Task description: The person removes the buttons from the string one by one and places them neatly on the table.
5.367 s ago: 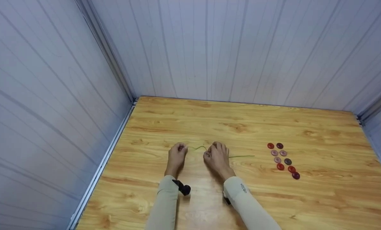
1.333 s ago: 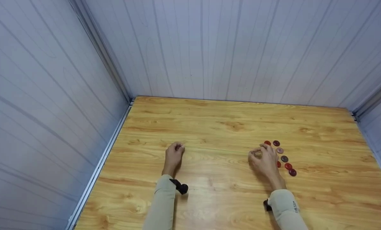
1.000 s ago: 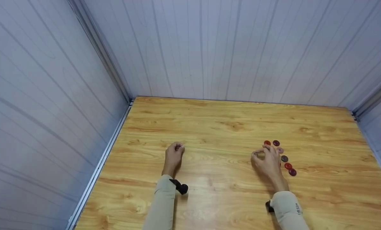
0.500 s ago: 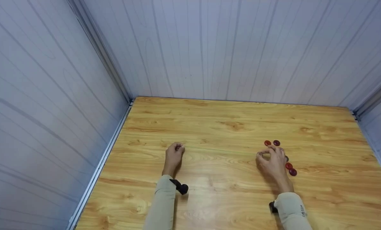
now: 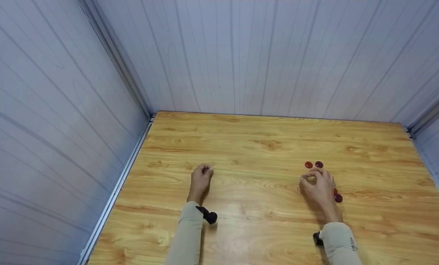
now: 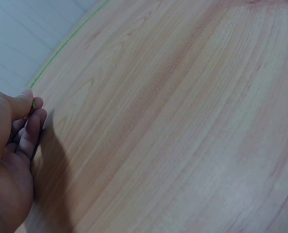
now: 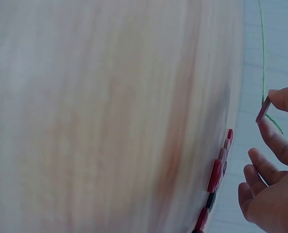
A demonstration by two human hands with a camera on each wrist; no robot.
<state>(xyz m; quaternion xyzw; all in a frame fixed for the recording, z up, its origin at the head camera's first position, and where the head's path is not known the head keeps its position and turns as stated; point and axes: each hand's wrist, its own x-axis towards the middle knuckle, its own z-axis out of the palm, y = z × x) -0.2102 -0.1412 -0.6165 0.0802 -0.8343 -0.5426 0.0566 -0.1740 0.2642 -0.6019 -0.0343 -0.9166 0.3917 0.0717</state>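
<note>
My left hand (image 5: pixel 200 179) pinches one end of a thin green string (image 6: pixel 66 47) between thumb and fingertip, a little green showing there in the left wrist view. The string runs straight across to my right hand (image 5: pixel 319 186). Thumb and index finger of that hand pinch a flat dark reddish button (image 7: pixel 263 110) by its edges, the other fingers spread loosely. The string reaches this button and a short tail sticks out past it in the right wrist view. Both hands are over the wooden table.
Beyond the right hand lie a red button (image 5: pixel 308 165) and a dark red button (image 5: pixel 319 164). Another dark red button (image 5: pixel 338 198) shows beside the wrist; the hand hides others of the group. Pale panel walls (image 5: pixel 237 59) enclose the wooden table (image 5: pixel 241 228).
Earlier the hands were close together with slack string between them. My right hand has since moved right with the button, over the loose buttons, drawing the string straight. My left hand stays put.
</note>
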